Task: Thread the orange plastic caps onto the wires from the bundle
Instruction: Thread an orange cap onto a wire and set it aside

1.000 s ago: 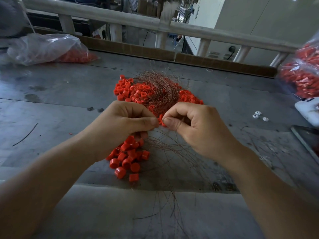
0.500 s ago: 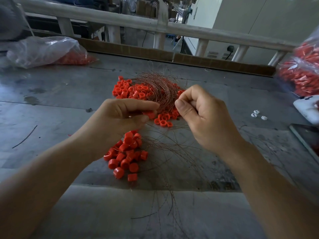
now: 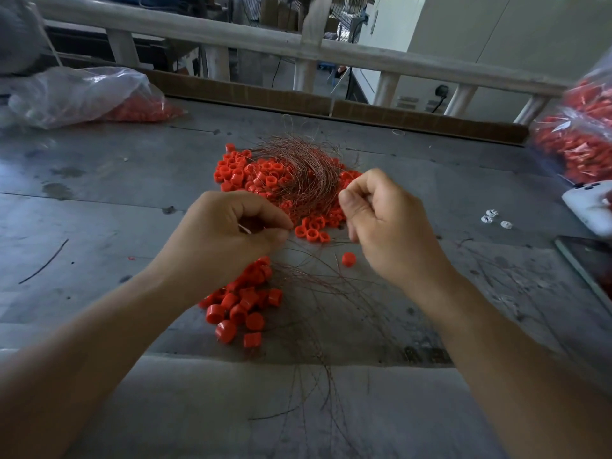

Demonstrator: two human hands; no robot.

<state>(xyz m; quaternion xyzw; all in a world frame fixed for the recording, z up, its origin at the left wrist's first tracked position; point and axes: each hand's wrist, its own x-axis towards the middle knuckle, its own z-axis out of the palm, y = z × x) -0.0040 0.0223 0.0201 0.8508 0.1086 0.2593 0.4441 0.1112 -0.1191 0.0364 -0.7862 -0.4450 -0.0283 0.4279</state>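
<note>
One grey metal table held everything. Two clear bags of orange caps sat at its far edges, left bag and right bag. Two bare hands worked mid-table: left hand curled, thumb pressed to fingertips; right hand curled too, thumb on index. Both looked pinched on a wire strand, too thin to confirm. One wire bundle lay just beyond the hands, on top of the far cap pile, with loose strands fanning toward the camera. Two cap piles total, the near cap pile by the left wrist; dozens in each, not countable. One loose cap sat between the hands, on the table or on a strand, can't tell. Three white bits lay off right. Judged: wires light, springy, tangle-prone, best pinched close to the free tip. Caps light, rigid, likely to roll, best held by the side wall with the open end toward the wire.
</note>
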